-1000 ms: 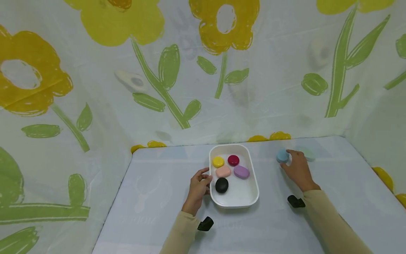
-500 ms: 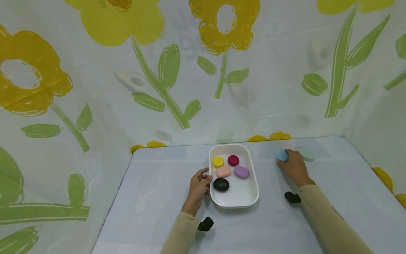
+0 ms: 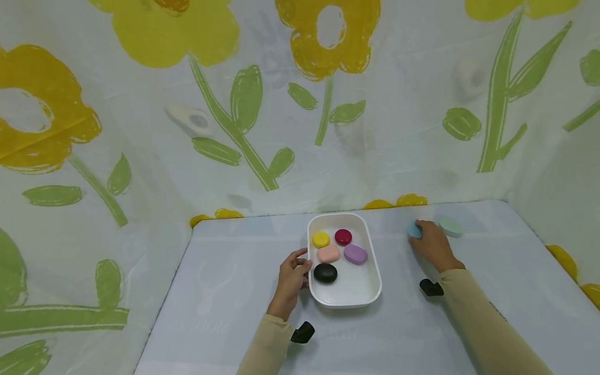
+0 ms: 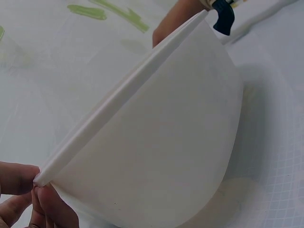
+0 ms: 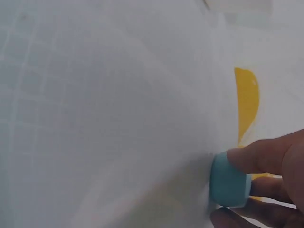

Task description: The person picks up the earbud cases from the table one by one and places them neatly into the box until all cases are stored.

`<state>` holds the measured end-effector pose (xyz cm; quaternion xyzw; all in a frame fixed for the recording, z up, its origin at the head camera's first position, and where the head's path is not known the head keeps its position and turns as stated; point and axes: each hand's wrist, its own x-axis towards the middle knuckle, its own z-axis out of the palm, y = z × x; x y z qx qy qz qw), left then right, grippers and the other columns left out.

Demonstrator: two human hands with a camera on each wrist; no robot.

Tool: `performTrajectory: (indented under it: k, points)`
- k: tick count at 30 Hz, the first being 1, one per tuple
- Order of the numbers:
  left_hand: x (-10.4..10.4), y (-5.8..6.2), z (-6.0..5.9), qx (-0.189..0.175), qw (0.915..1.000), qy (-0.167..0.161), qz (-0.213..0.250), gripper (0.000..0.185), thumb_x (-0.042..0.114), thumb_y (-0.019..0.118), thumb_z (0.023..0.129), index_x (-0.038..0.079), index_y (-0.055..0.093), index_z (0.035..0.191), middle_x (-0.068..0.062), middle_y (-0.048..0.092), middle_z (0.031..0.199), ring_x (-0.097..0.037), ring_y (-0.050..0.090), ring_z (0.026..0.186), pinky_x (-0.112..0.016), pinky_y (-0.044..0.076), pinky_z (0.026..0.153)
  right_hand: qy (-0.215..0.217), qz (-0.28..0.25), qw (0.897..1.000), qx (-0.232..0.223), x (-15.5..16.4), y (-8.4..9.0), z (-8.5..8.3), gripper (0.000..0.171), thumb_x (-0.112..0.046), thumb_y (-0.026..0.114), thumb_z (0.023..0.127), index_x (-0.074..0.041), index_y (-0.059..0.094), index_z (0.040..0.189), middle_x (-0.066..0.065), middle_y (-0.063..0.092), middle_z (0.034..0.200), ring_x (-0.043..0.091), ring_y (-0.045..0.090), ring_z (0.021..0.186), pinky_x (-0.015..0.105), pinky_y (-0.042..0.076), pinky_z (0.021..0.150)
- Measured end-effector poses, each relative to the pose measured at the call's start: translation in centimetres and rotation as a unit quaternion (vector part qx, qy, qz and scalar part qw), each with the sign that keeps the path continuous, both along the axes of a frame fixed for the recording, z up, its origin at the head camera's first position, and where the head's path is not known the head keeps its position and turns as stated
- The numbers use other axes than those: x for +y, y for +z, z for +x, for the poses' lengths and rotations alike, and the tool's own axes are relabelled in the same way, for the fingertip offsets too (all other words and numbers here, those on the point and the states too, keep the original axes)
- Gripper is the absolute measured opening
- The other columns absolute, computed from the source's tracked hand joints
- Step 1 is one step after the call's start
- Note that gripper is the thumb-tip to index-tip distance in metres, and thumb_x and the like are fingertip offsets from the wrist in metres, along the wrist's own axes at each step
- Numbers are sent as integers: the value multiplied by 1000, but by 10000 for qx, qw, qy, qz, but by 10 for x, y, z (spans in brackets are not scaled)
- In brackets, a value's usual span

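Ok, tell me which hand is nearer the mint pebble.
Right. The right hand grips the blue pebble just beside the mint pebble; the left hand holds the tray rim.

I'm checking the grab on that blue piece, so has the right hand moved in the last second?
Yes. The right hand has slid up over the blue piece, toward the pale green piece, which stayed put, and now pinches it.

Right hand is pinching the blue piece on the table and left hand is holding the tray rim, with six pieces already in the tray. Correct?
Not quite: the white tray holds five pieces, not six, as the head view shows. The right hand does pinch the blue piece, and the left hand holds the tray rim.
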<state>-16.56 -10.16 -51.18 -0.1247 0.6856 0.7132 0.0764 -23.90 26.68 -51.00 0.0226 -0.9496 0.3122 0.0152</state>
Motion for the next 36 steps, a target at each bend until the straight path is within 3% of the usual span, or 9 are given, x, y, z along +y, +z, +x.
performTrajectory:
  k: [6, 13, 23, 29, 32, 36]
  points:
    - [-2, 1, 1, 24, 10000, 19, -17, 42, 9, 64, 105, 3, 58, 147, -6, 59, 105, -13, 53, 70, -21, 50, 52, 118, 203, 9995, -189, -3, 4, 2, 60, -5, 64, 94, 25, 46, 143, 48, 45, 143, 62, 43, 135, 70, 39, 112]
    - [-3, 0, 1, -28, 10000, 56, -25, 42, 9, 64, 105, 4, 59, 146, -6, 59, 104, -13, 53, 72, -22, 50, 52, -10, 266, 9996, -50, -11, 1, 7, 55, -17, 72, 99, 21, 56, 136, 43, 55, 136, 59, 51, 129, 68, 42, 110]
    - [0, -2, 1, -61, 10000, 71, -22, 43, 11, 65, 105, 5, 58, 147, -5, 59, 105, -14, 53, 72, -23, 50, 52, 0, 279, 9993, -261, -18, 0, 23, 50, -8, 69, 97, 18, 55, 138, 43, 55, 135, 58, 56, 124, 69, 47, 103]
    - [2, -1, -1, -45, 10000, 57, -38, 44, 12, 65, 105, 5, 58, 148, -5, 60, 107, -14, 53, 71, -23, 50, 52, 118, -122, 9993, -331, -24, 16, 37, 53, -9, 71, 97, 12, 54, 143, 39, 54, 142, 54, 58, 122, 64, 53, 96]
    - [2, 1, -1, -38, 10000, 70, -39, 43, 12, 65, 105, 5, 58, 147, -5, 59, 106, -14, 54, 70, -23, 50, 52, 223, -330, 9991, -174, -31, 29, 43, 54, -9, 71, 97, 9, 54, 144, 37, 57, 139, 51, 62, 116, 59, 58, 89]
    - [2, 2, -2, -70, 9999, 98, -18, 43, 12, 66, 105, 6, 59, 147, -5, 59, 105, -14, 54, 70, -23, 50, 52, 394, -683, 9968, -105, -48, 51, 52, 54, -10, 71, 99, 6, 53, 147, 35, 58, 139, 50, 65, 115, 60, 59, 91]
